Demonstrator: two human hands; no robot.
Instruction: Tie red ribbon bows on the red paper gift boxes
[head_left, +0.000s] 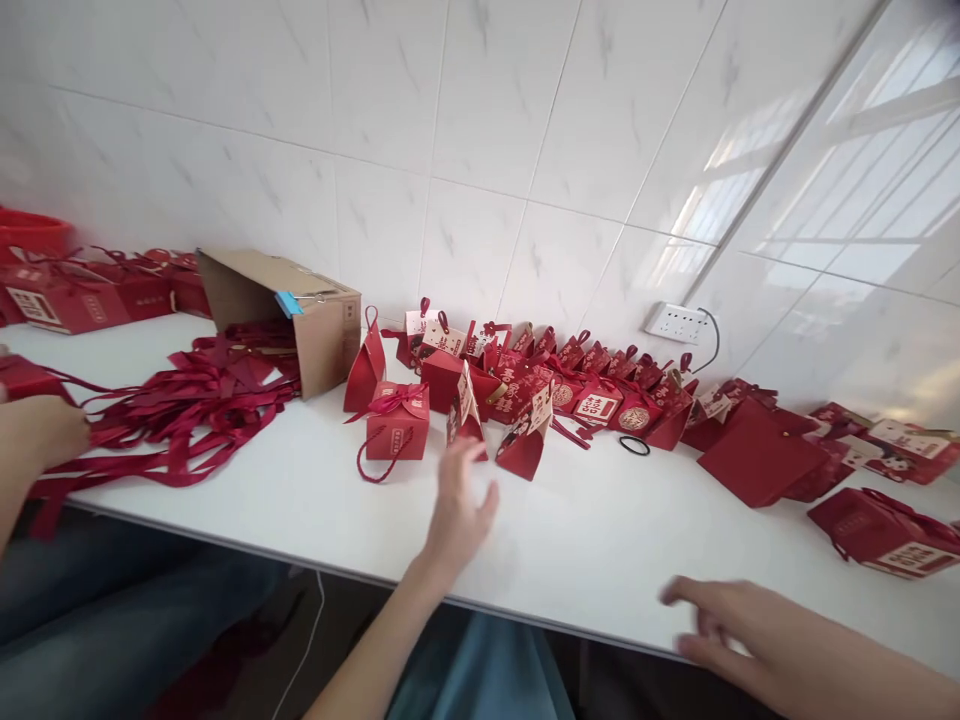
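My left hand (pixel 457 510) is over the table with its fingers apart and holds nothing. Its fingertips overlap the lower part of a narrow red and cream gift box (pixel 466 405); whether they touch it I cannot tell. Just right of that stands a similar tilted-looking gift box (pixel 529 435). To the left is a red cube-shaped gift box (pixel 397 425) with a ribbon bow and a cord handle. Near the table's front edge, my right hand (pixel 727 630) hovers with thumb and index finger apart and nothing between them.
Many red gift boxes (pixel 592 400) line the wall, with larger red boxes (pixel 761 450) at right. A black ring (pixel 634 446) lies before them. Dark red ribbons (pixel 202 400) spill from a cardboard box (pixel 330 335). Another person's hand (pixel 45 430) is at far left, near a power strip-free wall side.
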